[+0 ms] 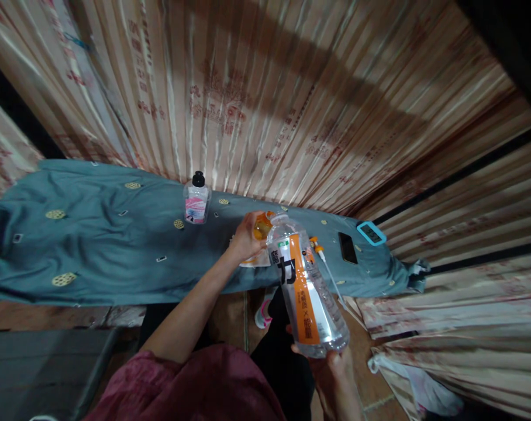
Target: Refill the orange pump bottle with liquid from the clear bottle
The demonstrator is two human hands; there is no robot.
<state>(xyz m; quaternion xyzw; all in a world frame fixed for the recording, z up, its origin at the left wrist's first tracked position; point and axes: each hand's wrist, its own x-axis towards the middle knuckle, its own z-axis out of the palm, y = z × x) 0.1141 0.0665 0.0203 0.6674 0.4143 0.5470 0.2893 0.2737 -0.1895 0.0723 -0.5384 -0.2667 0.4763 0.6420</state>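
My left hand (243, 241) is closed around an amber bottle (262, 227), most of it hidden by the fingers. My right hand (333, 374) grips the base of a large clear plastic bottle (311, 292) with an orange and silver label. That bottle is tilted, its uncapped neck right beside the mouth of the amber one; whether the two touch I cannot tell. An orange and white pump top (318, 248) with a long tube lies on the cloth to the right. Something white and orange, flat (257, 259), is partly covered below my left hand.
A clear bottle with a black cap (197, 202) stands at the back of the green cloth-covered surface (107, 234). Rightward lie a dark phone (348, 248) and a blue-framed digital timer (371, 233). Pleated curtains (257, 117) hang close behind and at the right.
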